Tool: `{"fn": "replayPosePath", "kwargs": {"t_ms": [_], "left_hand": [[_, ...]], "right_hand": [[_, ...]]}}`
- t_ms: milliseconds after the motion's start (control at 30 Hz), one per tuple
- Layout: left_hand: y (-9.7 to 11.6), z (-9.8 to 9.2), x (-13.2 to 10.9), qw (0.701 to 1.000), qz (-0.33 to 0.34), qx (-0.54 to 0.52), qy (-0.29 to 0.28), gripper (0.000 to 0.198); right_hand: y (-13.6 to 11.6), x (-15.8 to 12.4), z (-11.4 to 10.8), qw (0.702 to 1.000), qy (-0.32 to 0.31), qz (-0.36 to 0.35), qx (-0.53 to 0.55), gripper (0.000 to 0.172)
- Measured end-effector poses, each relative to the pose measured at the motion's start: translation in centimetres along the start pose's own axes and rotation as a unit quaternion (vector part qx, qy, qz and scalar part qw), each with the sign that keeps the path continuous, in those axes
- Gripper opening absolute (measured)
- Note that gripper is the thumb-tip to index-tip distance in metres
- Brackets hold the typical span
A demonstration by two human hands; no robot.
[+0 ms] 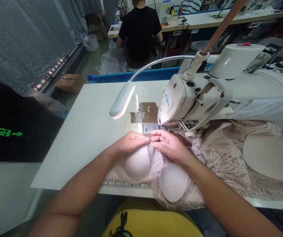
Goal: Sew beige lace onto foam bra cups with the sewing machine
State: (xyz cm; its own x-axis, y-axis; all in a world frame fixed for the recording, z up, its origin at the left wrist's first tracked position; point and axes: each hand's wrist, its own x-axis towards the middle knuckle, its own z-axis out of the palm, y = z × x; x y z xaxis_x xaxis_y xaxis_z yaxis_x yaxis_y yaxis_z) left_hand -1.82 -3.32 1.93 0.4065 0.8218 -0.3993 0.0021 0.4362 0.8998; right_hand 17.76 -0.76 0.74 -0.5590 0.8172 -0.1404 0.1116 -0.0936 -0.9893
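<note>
Lying in front of the sewing machine (176, 95) is a pale pink lace bra (157, 161) with two smooth moulded cups. The left cup (137, 163) hangs just below my left hand (133, 141), whose thumb and fingers pinch the bra's upper edge. My right hand (167, 144) is close beside it, its thumb and fingers closed on the same edge near the needle area. A thin strip shows between the fingertips of both hands. The other cup (174, 182) rests below my right wrist, its inner side up. The presser foot is partly hidden behind my fingers.
More lace pieces with cups (271, 158) pile up on the right of the white table (92, 118). A lamp (123, 100) on a bent neck hangs over the table. Brown tape (147, 112) and a printed ruler (129, 185) mark its surface. A person (141, 33) sits ahead.
</note>
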Motion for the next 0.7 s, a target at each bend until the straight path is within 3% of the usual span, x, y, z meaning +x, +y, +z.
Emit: {"fn": "replayPosePath", "kwargs": {"t_ms": [67,200,367,533,700], "left_hand": [[-0.1,-0.5,0.0,0.999,-0.022,-0.026,0.004,0.046],[-0.1,-2.2,-0.3,0.996,-0.069,-0.054,-0.028,0.065],[0.4,-3.8,-0.8,0.996,-0.060,-0.039,-0.050,0.070],[0.6,-3.8,-0.9,0.998,-0.041,-0.013,-0.046,0.068],[0.2,-3.8,-0.6,0.994,-0.059,-0.044,-0.086,0.072]], "right_hand": [[0.0,0.1,0.1,0.999,-0.023,0.024,-0.014,0.047],[-0.6,-0.1,0.0,0.996,-0.011,0.025,-0.080,0.020],[-0.9,-0.4,-0.4,0.995,-0.016,0.040,-0.085,0.022],[-0.9,-0.3,-0.2,0.996,-0.010,0.022,-0.089,0.024],[-0.7,0.0,0.2,0.996,-0.011,0.000,-0.083,0.026]]}}
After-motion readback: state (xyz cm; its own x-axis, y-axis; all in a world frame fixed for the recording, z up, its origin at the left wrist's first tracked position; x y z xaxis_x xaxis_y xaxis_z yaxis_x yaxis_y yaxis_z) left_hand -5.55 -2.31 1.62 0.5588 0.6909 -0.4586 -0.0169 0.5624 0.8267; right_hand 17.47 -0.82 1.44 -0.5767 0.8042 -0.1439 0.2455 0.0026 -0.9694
